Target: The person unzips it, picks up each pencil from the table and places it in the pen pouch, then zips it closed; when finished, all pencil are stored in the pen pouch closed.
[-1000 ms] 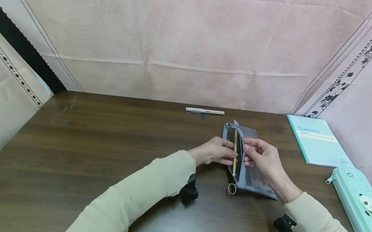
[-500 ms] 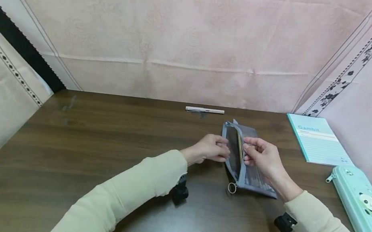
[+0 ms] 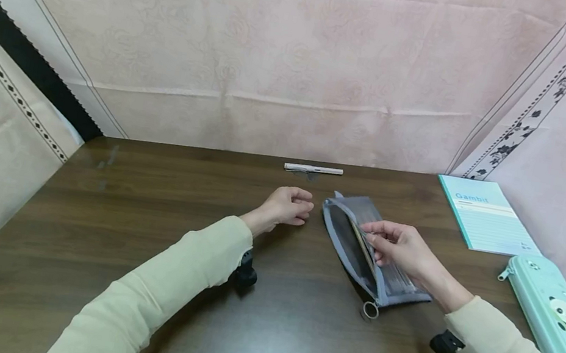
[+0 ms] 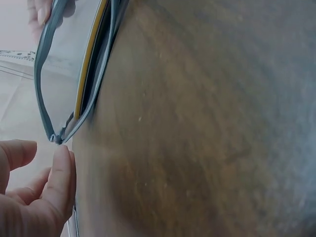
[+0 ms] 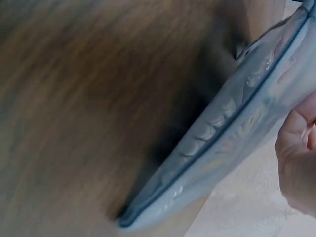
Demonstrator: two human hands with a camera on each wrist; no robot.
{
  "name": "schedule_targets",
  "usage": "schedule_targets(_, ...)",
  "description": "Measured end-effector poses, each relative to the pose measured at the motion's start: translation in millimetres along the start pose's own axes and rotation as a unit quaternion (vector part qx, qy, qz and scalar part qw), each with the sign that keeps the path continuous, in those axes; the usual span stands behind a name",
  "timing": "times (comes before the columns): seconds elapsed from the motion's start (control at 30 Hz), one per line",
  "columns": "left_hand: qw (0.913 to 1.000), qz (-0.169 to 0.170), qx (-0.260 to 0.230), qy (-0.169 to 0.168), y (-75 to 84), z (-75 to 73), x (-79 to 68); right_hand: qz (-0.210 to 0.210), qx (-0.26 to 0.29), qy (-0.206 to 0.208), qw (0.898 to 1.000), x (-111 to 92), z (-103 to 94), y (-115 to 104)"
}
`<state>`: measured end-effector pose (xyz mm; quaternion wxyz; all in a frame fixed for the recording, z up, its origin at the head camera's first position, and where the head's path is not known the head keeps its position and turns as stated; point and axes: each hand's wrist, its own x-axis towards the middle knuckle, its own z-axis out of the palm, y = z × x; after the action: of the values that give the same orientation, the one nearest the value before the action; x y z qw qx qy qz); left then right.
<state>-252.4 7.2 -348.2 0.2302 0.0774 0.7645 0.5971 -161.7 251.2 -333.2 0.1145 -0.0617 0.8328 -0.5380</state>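
A grey zippered mesh pouch (image 3: 401,286) stands on the table with its mouth gaping and a metal ring (image 3: 370,311) hanging from the near end. Inside it a yellow pencil (image 4: 89,54) lies along one wall, seen from above the opening. My right hand (image 3: 405,248) pinches the right edge of the mouth between thumb and fingers. To the left of the pouch, my left hand (image 3: 286,205) holds nothing, its fingers loosely bent; in the left wrist view its fingertips (image 4: 61,158) appear close below the pouch's far corner. The right wrist view shows the pouch's see-through side.
A silver-white pen (image 3: 313,169) lies at the table's back edge. On the right are a turquoise-edged notebook (image 3: 487,218) and a mint panda pencil case (image 3: 554,324). Patterned cloth (image 3: 278,65) hangs behind the table.
My left hand has drawn out of the pouch and moved left, leaving the pencil inside. The pouch, in my right hand's pinch, has turned and shifted slightly toward me.
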Motion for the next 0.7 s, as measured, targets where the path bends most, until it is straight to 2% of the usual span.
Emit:
schedule_targets(0.23, 0.9997, -0.003, 0.025, 0.004, -0.3, -0.8, 1.0, -0.043, -0.036, -0.068, 0.996, -2.1, -2.1, 5.5)
schedule_targets(0.4, 0.9978, -0.03, 0.044, -0.04, -3.7, -3.3, 2.6, -0.096, -0.069, -0.107, 0.987, -1.8, -2.6, 8.7)
schedule_targets(0.53, 0.9955, -0.052, 0.029, -0.073, -5.5, -5.3, 1.3, -0.127, -0.117, -0.109, 0.979, -3.0, -2.4, 10.3)
schedule_targets(0.7, 0.994, -0.062, -0.005, -0.09, -5.1, -2.9, -4.9, -0.141, -0.181, -0.087, 0.969, -8.3, -3.1, 12.1)
